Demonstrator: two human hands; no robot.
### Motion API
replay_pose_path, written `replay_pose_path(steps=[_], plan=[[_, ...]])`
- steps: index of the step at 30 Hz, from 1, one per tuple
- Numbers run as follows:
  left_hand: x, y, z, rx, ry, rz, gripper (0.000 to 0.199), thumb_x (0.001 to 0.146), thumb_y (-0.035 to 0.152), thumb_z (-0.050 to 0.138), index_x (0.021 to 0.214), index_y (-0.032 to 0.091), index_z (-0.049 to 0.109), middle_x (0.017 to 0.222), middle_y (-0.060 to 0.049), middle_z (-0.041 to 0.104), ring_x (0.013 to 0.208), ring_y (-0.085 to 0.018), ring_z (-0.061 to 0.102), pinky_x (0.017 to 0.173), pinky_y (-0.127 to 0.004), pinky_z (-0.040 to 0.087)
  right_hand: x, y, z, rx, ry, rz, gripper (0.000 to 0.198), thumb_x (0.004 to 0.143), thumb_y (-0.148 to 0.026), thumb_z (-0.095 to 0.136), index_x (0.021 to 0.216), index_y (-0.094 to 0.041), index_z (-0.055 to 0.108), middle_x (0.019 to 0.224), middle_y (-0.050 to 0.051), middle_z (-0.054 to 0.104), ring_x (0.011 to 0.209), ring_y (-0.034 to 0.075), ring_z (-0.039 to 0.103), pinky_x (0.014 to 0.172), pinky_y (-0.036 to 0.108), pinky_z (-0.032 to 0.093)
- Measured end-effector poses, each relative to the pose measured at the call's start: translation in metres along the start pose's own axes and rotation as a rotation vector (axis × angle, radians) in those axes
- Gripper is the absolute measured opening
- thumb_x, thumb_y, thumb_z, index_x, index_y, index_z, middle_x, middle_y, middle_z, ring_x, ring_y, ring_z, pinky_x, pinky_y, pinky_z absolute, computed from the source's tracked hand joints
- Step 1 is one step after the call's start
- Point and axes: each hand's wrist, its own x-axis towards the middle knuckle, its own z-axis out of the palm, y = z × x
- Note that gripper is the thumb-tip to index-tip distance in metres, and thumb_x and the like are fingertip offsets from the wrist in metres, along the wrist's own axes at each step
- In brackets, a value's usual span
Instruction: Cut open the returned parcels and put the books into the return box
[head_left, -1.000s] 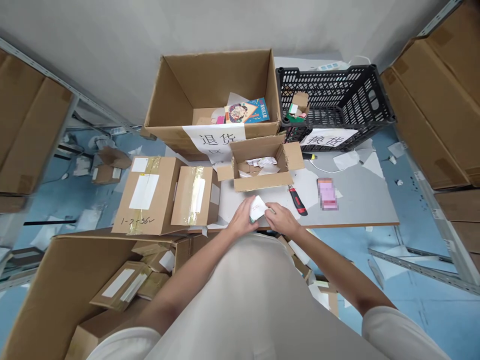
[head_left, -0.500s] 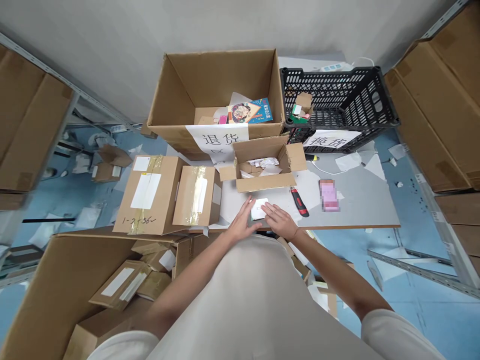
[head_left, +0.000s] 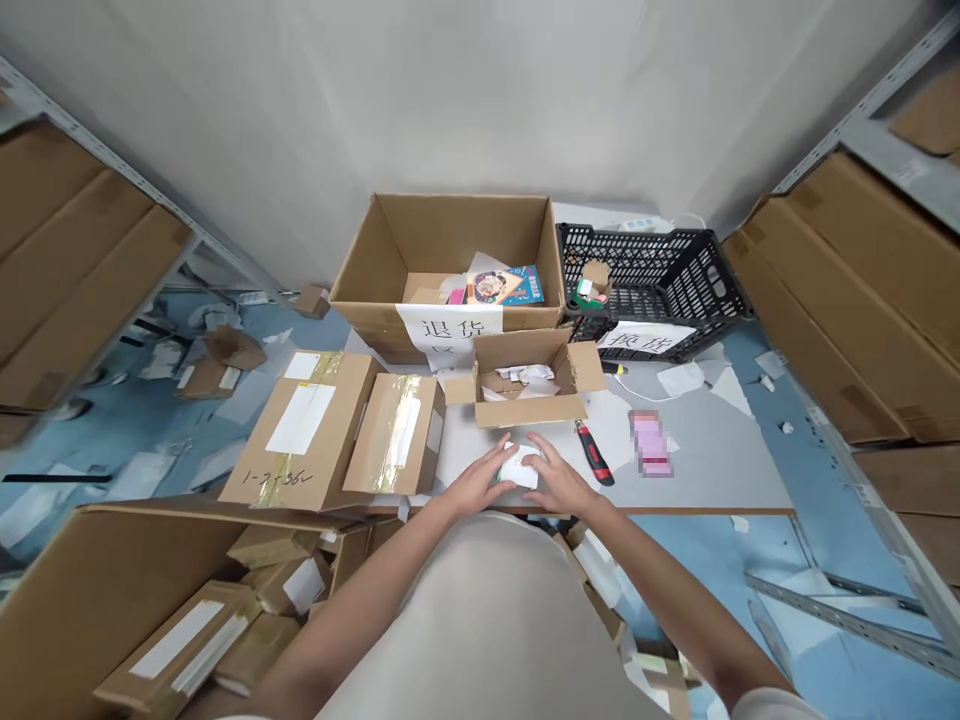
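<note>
A small white box [head_left: 520, 466] with a bit of green at its left side is between my two hands, close to the table's front edge. My left hand [head_left: 477, 484] grips it from the left, with fingers and thumb curved around that side. My right hand [head_left: 562, 480] holds the opposite side, thumb low and fingers at the top. Just beyond my hands, an open cardboard box [head_left: 531, 412] contains crumpled white paper. To the right of my right hand lies a red-and-black utility knife [head_left: 595, 455].
Two taped cartons [head_left: 307, 430] stand on the left. Behind are a large open carton [head_left: 450, 215] with a blue book inside and a black plastic crate [head_left: 679, 275]. A pink, pixelated phone-shaped item [head_left: 651, 443] lies right. A big carton [head_left: 45, 590] of parcels sits at lower left.
My right hand has shifted from lying over the white box to gripping its right side. The box has been turned and looks lifted slightly. The head view has tilted up.
</note>
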Motion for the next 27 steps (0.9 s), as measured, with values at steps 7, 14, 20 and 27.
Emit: replay_pose_path(steps=[7,14,20,27], plan=[[-0.008,0.005,-0.003,0.028,0.071,-0.073,0.068,0.086,0.043,0.050,0.144,0.020,0.024,0.147,-0.012,0.034,0.135,-0.025,0.032,0.110,-0.043,0.031,0.002,0.002,0.025,0.006,0.130,0.028,0.043,0.068,-0.023,0.067,0.106,-0.021,0.047,0.112,0.011,0.048,0.102,0.024,0.053,0.081,0.037,0.050],[-0.040,-0.003,-0.020,0.059,0.232,-0.212,0.057,0.085,0.045,0.049,0.135,0.018,0.040,0.134,-0.014,0.050,0.120,-0.028,0.051,0.097,-0.045,0.045,-0.002,-0.019,-0.015,-0.045,0.297,0.093,0.043,0.066,-0.028,0.068,0.104,-0.024,0.047,0.108,0.009,0.048,0.088,0.021,0.056,0.068,0.031,0.050],[-0.053,-0.022,-0.008,0.053,0.239,-0.256,0.045,0.084,0.045,0.051,0.120,0.019,0.054,0.121,-0.012,0.060,0.111,-0.025,0.057,0.093,-0.042,0.048,-0.010,-0.027,-0.151,-0.151,0.810,0.164,0.043,0.065,-0.033,0.070,0.098,-0.023,0.045,0.093,0.004,0.049,0.087,0.021,0.053,0.076,0.036,0.045],[-0.038,-0.017,0.001,0.126,0.283,-0.187,0.037,0.083,0.044,0.052,0.111,0.020,0.059,0.115,-0.012,0.063,0.109,-0.024,0.059,0.093,-0.041,0.049,0.065,0.046,-0.295,-0.381,1.302,0.389,0.047,0.071,-0.034,0.062,0.108,-0.022,0.038,0.103,0.005,0.043,0.089,0.020,0.050,0.080,0.037,0.043]])
